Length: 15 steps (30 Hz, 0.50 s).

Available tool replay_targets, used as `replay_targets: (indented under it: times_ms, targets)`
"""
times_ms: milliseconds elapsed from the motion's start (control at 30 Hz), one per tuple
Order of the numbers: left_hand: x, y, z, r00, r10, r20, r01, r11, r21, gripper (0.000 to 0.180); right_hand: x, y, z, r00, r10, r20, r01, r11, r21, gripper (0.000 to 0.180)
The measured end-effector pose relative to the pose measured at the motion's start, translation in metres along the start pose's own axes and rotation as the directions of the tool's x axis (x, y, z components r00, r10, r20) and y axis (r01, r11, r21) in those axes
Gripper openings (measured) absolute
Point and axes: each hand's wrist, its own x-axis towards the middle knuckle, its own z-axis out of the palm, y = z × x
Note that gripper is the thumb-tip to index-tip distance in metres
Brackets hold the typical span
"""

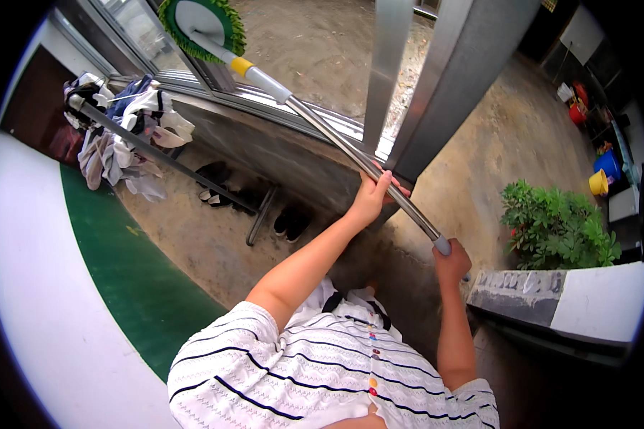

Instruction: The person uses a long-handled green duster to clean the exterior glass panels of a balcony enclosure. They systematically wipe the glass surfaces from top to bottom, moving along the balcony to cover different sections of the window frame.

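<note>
A long-handled mop slants across the view from upper left to lower right. Its oval head, green and fringed, is at the top left by the window, joined to the metal pole by a grey and yellow collar. Midway along the lower pole, my left hand is closed around it, some fingers showing on the far side. My right hand grips the grey end of the handle, lower right. The mop head is up near the window frame; whether it touches the glass I cannot tell.
Clothes hang on a metal rack at the left, with shoes on the floor beneath. A grey metal post stands ahead. At the right are a leafy plant, a low wall, a yellow bucket and a blue bucket.
</note>
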Motion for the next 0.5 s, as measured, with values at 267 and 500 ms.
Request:
replay_targets:
  times_ms: [267,500]
  targets:
    - [0.027,0.055,-0.021,0.85,0.111,-0.514,-0.274,0.928,-0.252,0.036,0.005,-0.022,-0.031,0.992,-0.008,0.125,0.002,0.999,0.052,0.032]
    - [0.057,0.06,-0.06,0.652,0.012,-0.758,-0.451,0.809,-0.376,0.028,-0.008,-0.049,-0.017,0.993,0.003,0.117,-0.006,1.0,0.023,0.03]
